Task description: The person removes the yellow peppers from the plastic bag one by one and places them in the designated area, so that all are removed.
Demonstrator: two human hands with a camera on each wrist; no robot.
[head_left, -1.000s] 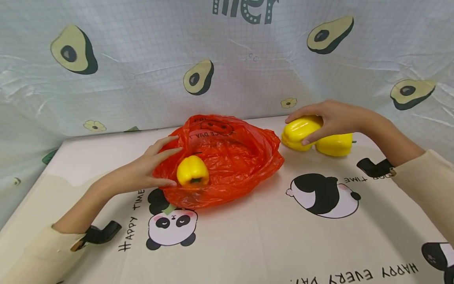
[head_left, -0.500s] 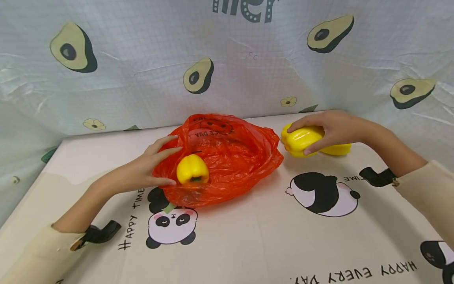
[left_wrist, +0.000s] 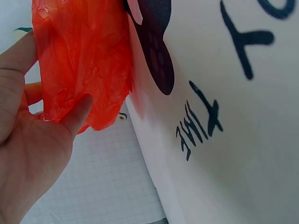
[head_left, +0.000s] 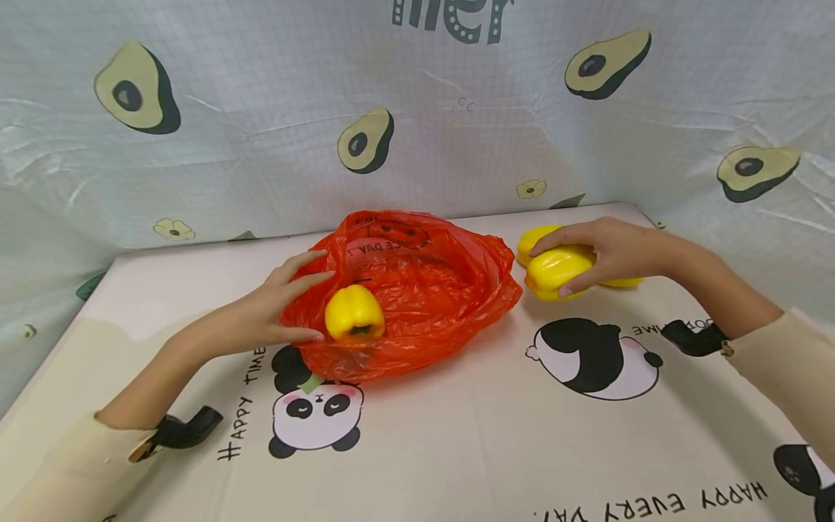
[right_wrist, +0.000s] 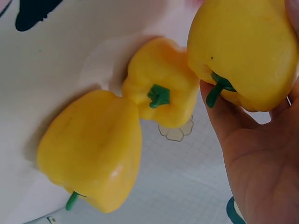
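A red plastic bag [head_left: 430,304] lies spread on the table, its mouth facing up and toward me. Inside its left part sits a yellow bell pepper [head_left: 354,313]. My left hand [head_left: 277,304] touches the bag's left side with fingers spread; in the left wrist view the thumb lies against the red film. At the right, my right hand [head_left: 613,250] holds a second yellow bell pepper [head_left: 559,270] between thumb and fingers. In the right wrist view, its green stem shows, and two more yellow peppers, one smaller [right_wrist: 161,84] and one larger [right_wrist: 93,149], rest close by.
The panda-print tablecloth [head_left: 443,457] covers the table. A pale curtain with avocado prints [head_left: 457,145] hangs along the back and sides. Both wrists carry black camera mounts, the right one [head_left: 694,338] close above the cloth.
My right hand has brought its pepper forward, nearer to me, and another pepper now shows behind it. The left hand and the bag have stayed in place.
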